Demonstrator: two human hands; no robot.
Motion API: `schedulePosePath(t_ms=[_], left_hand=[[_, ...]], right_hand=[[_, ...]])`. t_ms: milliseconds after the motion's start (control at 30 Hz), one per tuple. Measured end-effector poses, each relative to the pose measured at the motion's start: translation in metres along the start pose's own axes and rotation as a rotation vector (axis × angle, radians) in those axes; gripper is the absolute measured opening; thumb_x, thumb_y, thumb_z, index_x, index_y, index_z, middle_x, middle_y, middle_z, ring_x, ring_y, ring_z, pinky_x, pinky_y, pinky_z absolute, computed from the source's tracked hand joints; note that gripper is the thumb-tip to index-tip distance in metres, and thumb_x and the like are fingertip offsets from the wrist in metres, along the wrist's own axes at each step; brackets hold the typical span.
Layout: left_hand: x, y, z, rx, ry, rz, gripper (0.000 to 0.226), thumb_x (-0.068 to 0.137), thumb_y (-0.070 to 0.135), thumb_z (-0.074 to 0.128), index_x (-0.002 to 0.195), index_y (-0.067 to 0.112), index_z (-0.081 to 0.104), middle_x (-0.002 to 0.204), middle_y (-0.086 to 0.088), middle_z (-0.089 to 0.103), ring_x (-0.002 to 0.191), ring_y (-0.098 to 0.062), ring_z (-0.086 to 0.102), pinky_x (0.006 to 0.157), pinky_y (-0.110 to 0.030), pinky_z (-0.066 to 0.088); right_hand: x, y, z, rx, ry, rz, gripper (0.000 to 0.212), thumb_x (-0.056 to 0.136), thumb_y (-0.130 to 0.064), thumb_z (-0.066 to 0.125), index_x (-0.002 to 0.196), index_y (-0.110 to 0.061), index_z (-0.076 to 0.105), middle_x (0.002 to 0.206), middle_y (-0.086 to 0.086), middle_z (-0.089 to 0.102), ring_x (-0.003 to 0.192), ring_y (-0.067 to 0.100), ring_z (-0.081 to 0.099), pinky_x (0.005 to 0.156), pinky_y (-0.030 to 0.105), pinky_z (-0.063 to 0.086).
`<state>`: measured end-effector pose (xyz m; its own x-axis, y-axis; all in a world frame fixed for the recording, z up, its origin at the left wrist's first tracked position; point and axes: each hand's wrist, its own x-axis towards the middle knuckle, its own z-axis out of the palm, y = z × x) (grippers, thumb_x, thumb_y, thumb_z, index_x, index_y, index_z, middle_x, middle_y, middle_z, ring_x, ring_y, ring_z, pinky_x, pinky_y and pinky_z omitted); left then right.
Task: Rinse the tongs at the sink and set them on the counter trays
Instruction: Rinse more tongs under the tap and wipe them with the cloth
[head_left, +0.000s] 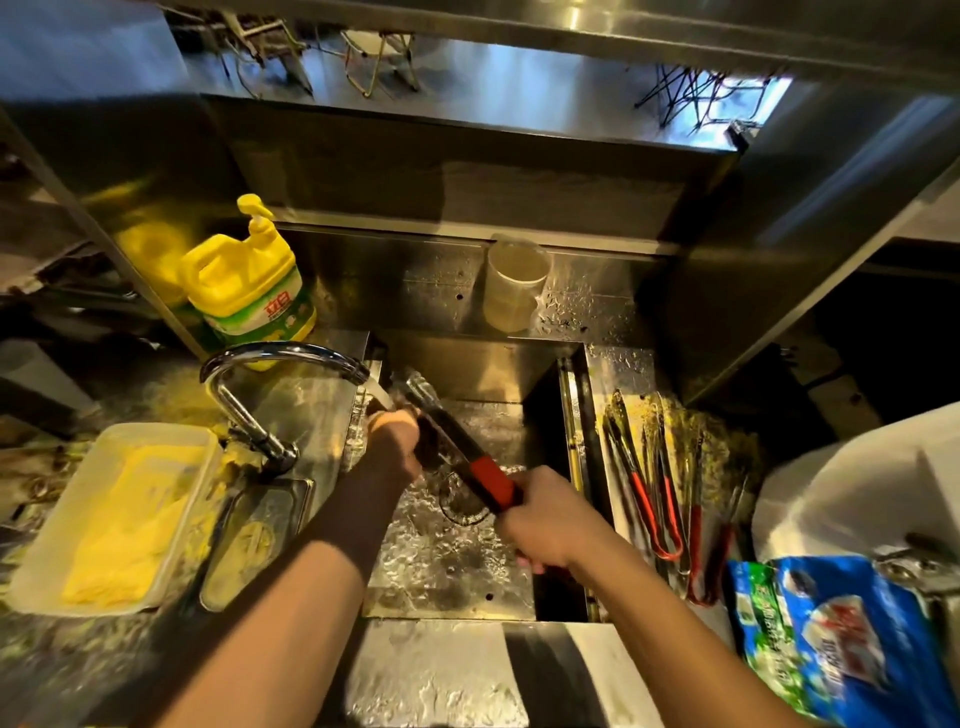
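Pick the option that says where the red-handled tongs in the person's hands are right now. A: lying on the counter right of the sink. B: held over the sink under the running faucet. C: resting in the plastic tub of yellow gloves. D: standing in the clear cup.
B: the right hand grips the tongs by the red handle and the left hand holds the far end over the sink, beside the faucet stream.

I'm standing in a working commercial kitchen: stainless steel counter (441, 670) and splashback around a steel sink (457, 561), curved faucet (275, 358), yellow detergent jug (249, 286) at the back left corner.
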<state>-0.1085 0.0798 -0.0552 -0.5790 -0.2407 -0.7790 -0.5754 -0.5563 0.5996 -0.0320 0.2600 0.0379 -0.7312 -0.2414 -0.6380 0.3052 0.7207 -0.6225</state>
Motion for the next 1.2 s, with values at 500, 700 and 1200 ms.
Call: schedulePosePath(t_ms=[500,700,1200], left_hand=[[0.003,-0.003,-0.014,0.004,0.168,0.161,0.010,0.096,0.016,0.057,0.086,0.016,0.054,0.100,-0.012,0.057,0.066,-0.021,0.055,0.050,-0.033,0.055],[-0.004,-0.030,-0.021,0.166,0.161,0.102,0.047,0.091,0.024,0.066,0.127,-0.005,0.055,0.121,-0.018,0.063,0.100,-0.034,0.064,0.087,-0.044,0.052],[-0.065,-0.027,0.015,0.300,-0.306,0.187,0.015,0.092,0.024,0.065,0.105,0.019,0.062,0.092,-0.010,0.071,0.079,-0.025,0.070,0.057,-0.028,0.055]], right_hand=[[-0.021,0.015,-0.029,-0.010,-0.090,0.056,0.034,0.082,-0.006,0.065,0.114,-0.011,0.056,0.077,0.006,0.064,0.046,0.007,0.059,0.046,0.023,0.048],[-0.015,0.021,-0.049,-0.355,0.202,-0.020,0.015,0.086,-0.013,0.063,0.098,-0.021,0.059,0.082,0.000,0.064,0.074,0.017,0.066,0.069,0.035,0.059],[-0.052,0.038,-0.032,0.030,0.349,-0.065,0.029,0.079,-0.010,0.066,0.094,-0.032,0.056,0.065,-0.001,0.058,0.056,0.017,0.058,0.056,0.033,0.048]])
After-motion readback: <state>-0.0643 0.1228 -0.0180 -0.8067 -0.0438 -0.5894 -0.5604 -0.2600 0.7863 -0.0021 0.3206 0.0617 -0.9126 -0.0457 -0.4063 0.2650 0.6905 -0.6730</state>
